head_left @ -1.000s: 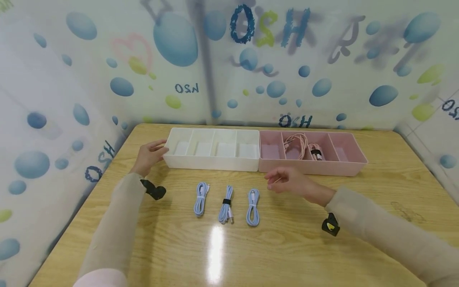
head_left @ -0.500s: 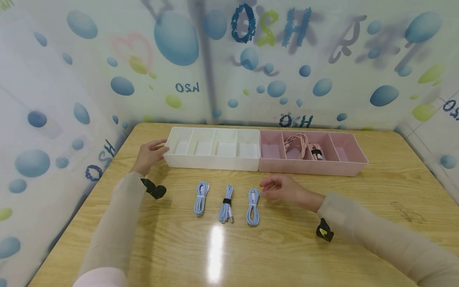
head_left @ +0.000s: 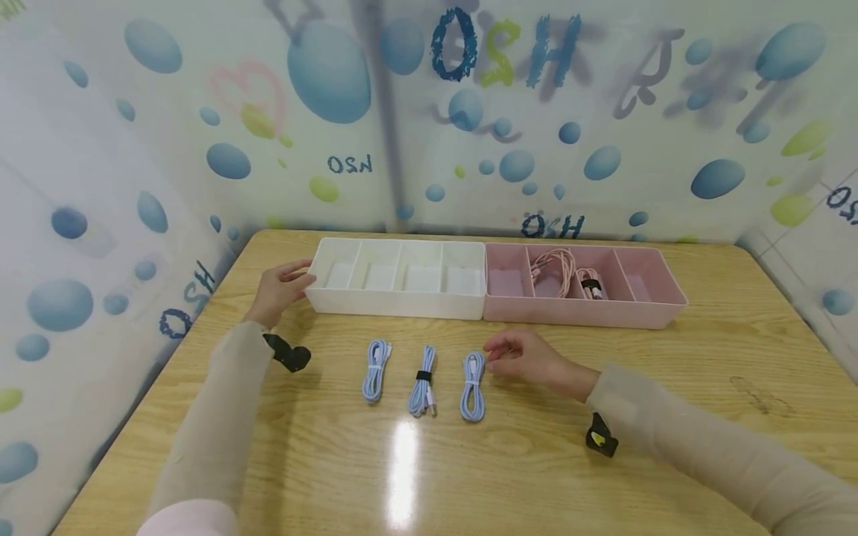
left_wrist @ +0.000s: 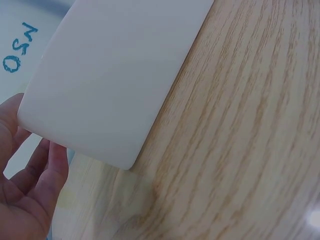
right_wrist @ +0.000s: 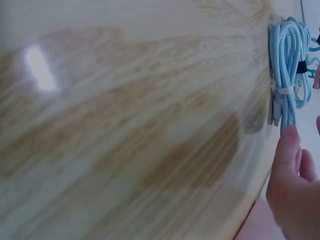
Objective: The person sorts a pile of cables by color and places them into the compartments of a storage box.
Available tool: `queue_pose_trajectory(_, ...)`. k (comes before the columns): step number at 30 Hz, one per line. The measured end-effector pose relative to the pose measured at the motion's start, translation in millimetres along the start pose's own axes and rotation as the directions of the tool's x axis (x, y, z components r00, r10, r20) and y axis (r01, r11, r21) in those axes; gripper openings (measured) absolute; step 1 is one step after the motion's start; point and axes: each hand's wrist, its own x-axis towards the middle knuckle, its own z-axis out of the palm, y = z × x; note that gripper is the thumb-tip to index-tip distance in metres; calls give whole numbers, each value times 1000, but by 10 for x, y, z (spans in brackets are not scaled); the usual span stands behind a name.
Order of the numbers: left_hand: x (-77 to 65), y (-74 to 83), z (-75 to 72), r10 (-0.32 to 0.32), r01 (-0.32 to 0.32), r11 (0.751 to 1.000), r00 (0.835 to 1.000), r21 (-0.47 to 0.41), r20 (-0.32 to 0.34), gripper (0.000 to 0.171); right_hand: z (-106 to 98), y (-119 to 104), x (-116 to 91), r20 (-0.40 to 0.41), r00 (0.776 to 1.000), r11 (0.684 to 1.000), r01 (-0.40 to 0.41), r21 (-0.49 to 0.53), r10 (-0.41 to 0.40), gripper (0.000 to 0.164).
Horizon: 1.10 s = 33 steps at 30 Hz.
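Observation:
In the head view my left hand (head_left: pixel 276 294) rests its fingers against the left end of a white divided organizer box (head_left: pixel 395 304). The left wrist view shows the fingertips at the corner of the box's end wall (left_wrist: pixel 110 85). My right hand (head_left: pixel 536 361) is just right of the rightmost coiled light-blue charging cable (head_left: pixel 473 387), thumb and fingers apart and loosely bent. One fingertip overlaps the lower end of the bundled cable (right_wrist: pixel 287 65) in the right wrist view. Two more blue cables lie to its left: one with a black strap (head_left: pixel 422 391), the other coiled (head_left: pixel 375 376).
A pink divided organizer box (head_left: pixel 583 313) stands end to end with the white one at the back of the wooden table (head_left: pixel 322 461). Inside it are a looped pink cable (head_left: pixel 566 268) and a strapped pink cable (head_left: pixel 590 284). A patterned wall rises behind.
My right hand has come down and left, from in front of the pink box to beside the rightmost blue cable. The left hand, boxes and cables stay in place.

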Motion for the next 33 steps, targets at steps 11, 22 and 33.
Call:
queue_pose_trajectory(11, 4, -26, -5, 0, 0, 1000, 1000, -6, -1, 50, 32, 26, 28, -10, 999, 999, -32, 42, 32, 37)
queue_pose_trajectory(22, -3, -10, 9, -5, 5, 1000, 1000, 6, -1, 49, 65, 69, 32, -19, 1000, 1000, -22, -1, 22, 39)
queue_pose_trajectory(33, -5, -6, -8, -9, 9, 1000, 1000, 6, -4, 50, 142, 63, 75, -22, 999, 999, -41, -21, 41, 39)
